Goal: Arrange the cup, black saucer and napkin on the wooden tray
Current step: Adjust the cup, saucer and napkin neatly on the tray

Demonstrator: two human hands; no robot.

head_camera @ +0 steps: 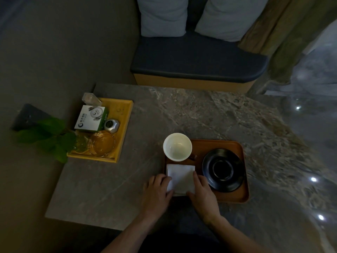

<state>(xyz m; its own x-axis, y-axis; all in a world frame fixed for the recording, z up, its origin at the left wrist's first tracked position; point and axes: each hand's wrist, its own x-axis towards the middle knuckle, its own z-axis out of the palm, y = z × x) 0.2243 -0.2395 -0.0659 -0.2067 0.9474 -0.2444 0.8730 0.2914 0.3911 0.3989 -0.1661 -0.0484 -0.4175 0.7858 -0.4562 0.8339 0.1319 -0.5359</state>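
Note:
A brown wooden tray (235, 195) lies on the marble table near its front edge. On its back left corner stands an empty white cup (177, 146). The black saucer (222, 169) rests on the tray's right half. A folded white napkin (180, 177) lies flat on the tray's front left part. My left hand (156, 192) presses the napkin's left edge with its fingertips. My right hand (202, 193) holds down the napkin's right edge and front corner, thumb under that corner.
A yellow tray (125, 123) at the table's left holds a white-and-green box (90, 118), a small clock, a glass ashtray (103, 142) and a clear holder. Green leaves (51, 137) overhang its left side. A cushioned bench (197, 59) stands behind the table.

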